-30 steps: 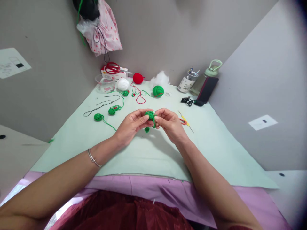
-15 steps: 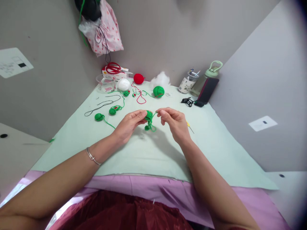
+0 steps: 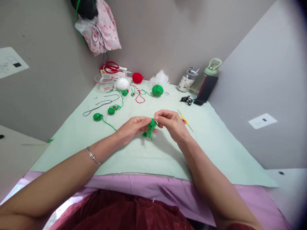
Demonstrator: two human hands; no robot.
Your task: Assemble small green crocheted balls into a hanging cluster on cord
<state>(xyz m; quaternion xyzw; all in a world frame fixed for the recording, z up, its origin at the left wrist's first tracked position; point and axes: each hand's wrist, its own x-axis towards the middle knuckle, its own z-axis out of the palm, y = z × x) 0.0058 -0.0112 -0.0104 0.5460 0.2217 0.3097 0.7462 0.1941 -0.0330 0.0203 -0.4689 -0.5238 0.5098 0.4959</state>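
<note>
My left hand point(image 3: 131, 127) is closed on a small green crocheted piece point(image 3: 152, 124), thumb on top, above the mint-green table cover point(image 3: 134, 159). Loose green strands point(image 3: 150, 134) hang from the piece, and a little green ball point(image 3: 145, 134) shows just below it. At the piece's right edge, my right hand point(image 3: 170, 123) is pinched on green yarn. Something pale shows by its fingertips, too small to make out. Just right of that hand lies a crochet hook with a yellow handle point(image 3: 184, 118), a small red item partly hidden beside it.
Green crocheted balls point(image 3: 97, 117) with yarn tails and a dark cord point(image 3: 103, 103) lie at left. Farther back are red scissors point(image 3: 112, 67), a plastic tub point(image 3: 103, 83), white yarn point(image 3: 122, 83), red yarn point(image 3: 137, 78), green yarn point(image 3: 157, 90), stuffing point(image 3: 160, 79), a pen cup point(image 3: 187, 81) and a bottle point(image 3: 201, 80).
My right hand has come left and in against the crocheted piece, shortening the strand between them. Both hands sit slightly lower, and the yellow hook now shows more fully.
</note>
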